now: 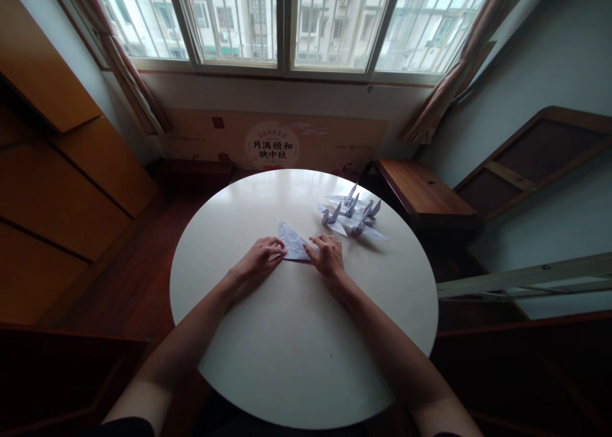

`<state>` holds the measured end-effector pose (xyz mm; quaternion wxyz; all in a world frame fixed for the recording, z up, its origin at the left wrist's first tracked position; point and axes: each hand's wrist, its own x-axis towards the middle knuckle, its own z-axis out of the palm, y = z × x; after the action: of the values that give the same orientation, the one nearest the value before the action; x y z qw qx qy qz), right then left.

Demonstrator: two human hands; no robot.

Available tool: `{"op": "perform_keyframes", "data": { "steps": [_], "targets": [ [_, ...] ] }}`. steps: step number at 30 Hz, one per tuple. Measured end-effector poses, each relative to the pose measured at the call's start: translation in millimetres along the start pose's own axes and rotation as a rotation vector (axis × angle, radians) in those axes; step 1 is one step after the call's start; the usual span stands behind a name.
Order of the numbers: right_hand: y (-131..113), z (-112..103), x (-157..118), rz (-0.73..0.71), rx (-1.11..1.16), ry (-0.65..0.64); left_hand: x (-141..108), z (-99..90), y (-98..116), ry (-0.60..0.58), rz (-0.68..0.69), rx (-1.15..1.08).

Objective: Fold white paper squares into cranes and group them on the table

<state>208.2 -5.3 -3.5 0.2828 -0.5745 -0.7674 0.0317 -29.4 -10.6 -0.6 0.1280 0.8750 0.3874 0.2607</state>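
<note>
A creased white sheet of paper [293, 243], folded into a triangle, lies on the round white table [296, 335] with its point facing away from me. My left hand [264, 252] has its fingers closed on the paper's left corner. On the right side, my right hand [326, 253] grips the other corner between thumb and curled fingers. Just beyond that hand stands a cluster of several folded paper cranes [351, 215], close together on the table. The parts of the paper under my fingertips are hidden.
A wooden desk [421, 188] stands behind the table on the right, with a framed panel [535, 157] leaning at the wall. Wooden cabinets [62, 195] line the left. A printed banner [272, 141] runs below the barred window [287, 26].
</note>
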Motion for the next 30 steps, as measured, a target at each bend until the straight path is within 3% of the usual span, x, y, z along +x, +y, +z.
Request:
{"op": "perform_keyframes", "data": {
  "steps": [8, 15, 20, 23, 26, 30],
  "targets": [
    [-2.8, 3.7, -1.1, 0.039, 0.048, -0.115, 0.5, -0.7, 4.7, 0.002, 0.03, -0.069],
    [-4.3, 0.9, -2.3, -0.023, 0.068, -0.06, 0.2, 2.0, 2.1, -0.012, 0.012, -0.077],
    [0.7, 7.0, 3.2, 0.104, 0.355, -0.092, -0.1, 4.1, -2.7, 0.075, -0.029, -0.161],
    [3.3, 9.4, 8.0, 0.174, 0.59, -0.081, 1.7, 6.3, -6.5, 0.154, -0.129, -0.201],
    [2.1, 9.9, 10.4, 0.183, 0.754, 0.014, 5.2, 8.5, -7.9, 0.186, -0.317, -0.409],
    [-3.8, 10.5, 8.9, 0.155, 0.895, 0.073, 10.8, 8.9, -2.5, 0.108, -0.497, -0.922]
  ]
}}
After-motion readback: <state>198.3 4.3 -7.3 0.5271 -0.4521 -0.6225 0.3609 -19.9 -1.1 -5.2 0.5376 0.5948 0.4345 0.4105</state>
